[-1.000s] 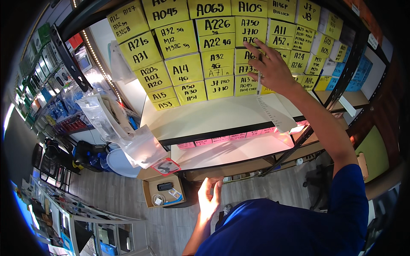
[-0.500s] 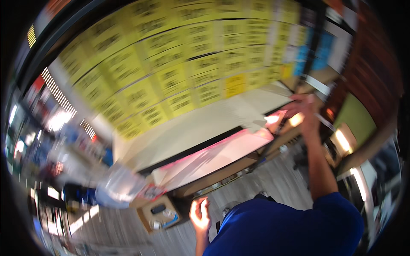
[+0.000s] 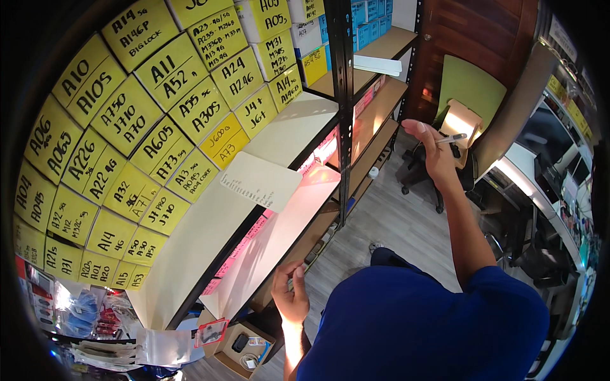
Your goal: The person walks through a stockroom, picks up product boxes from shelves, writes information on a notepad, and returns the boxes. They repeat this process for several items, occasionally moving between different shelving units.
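Taking the black shelf post (image 3: pixel 344 95) as landmark, the right hand (image 3: pixel 438 157) is raised to the right of the post and well apart from it. The fingers reach forward while a slim, pale pen (image 3: pixel 452 138) is gripped among them, its free end sticking out on the side away from the post. The left hand (image 3: pixel 290 295) hangs below and to the left of the post, its fingers loosely bent, with nothing visible in its grasp.

The handwritten paper sheet (image 3: pixel 260 181) lies left of the post on the cream upper shelf (image 3: pixel 190 251), with one end jutting past the shelf's dark front edge; neither hand touches it. Behind it, left of the post, rise stacked rows of boxes with yellow labels (image 3: pixel 155 149), one label a deeper orange-yellow (image 3: pixel 225 140). Below and left of the post, pink labels (image 3: pixel 244 244) line the back of the lower shelf (image 3: pixel 273 238).

Just right of the post lies a flat white panel (image 3: pixel 378 65), with small blue boxes (image 3: pixel 372 30) above it. Farther right stands a green-backed chair (image 3: pixel 473 89) before a dark wooden door (image 3: pixel 445 38). Far below and left of the post sits an open cardboard box (image 3: pixel 222 352) holding a white coiled cable (image 3: pixel 248 361).
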Tool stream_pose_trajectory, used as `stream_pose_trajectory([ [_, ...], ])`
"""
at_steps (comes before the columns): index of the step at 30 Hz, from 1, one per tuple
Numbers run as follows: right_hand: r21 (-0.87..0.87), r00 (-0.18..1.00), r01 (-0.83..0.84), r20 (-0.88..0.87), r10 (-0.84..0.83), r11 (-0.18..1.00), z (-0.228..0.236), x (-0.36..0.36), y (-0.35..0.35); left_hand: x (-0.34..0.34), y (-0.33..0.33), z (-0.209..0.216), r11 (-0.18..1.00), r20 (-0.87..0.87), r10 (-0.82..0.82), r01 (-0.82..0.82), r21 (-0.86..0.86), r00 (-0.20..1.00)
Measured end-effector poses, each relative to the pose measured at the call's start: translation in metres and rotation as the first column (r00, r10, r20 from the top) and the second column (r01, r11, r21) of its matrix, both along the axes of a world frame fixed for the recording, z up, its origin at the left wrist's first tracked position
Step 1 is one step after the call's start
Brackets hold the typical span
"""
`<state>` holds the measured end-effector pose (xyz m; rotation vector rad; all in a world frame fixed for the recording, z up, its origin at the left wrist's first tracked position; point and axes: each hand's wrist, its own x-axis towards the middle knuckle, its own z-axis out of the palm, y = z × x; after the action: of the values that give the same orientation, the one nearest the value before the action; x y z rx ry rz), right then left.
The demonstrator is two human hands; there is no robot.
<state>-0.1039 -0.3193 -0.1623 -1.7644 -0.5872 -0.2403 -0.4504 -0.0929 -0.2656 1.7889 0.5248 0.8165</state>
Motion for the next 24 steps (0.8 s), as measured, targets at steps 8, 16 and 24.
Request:
stream_pose_trajectory([
  [8,0.232,0.900,0.041,-0.432,0.065,0.972,-0.029,0.161,-0.007,0.053,-0.049,-0.018,0.990,-0.140,0.073,-0.088,-0.107,0.988],
  [16,0.295,0.755,-0.268,-0.527,0.390,0.917,-0.013,0.302,0.038,0.178,-0.093,-0.026,0.989,-0.343,0.089,-0.123,-0.077,0.935],
  [24,0.663,0.438,-0.385,-0.481,0.760,0.642,-0.042,0.286,0.011,0.361,-0.129,0.057,0.989,-0.101,-0.147,0.146,-0.014,0.984],
])
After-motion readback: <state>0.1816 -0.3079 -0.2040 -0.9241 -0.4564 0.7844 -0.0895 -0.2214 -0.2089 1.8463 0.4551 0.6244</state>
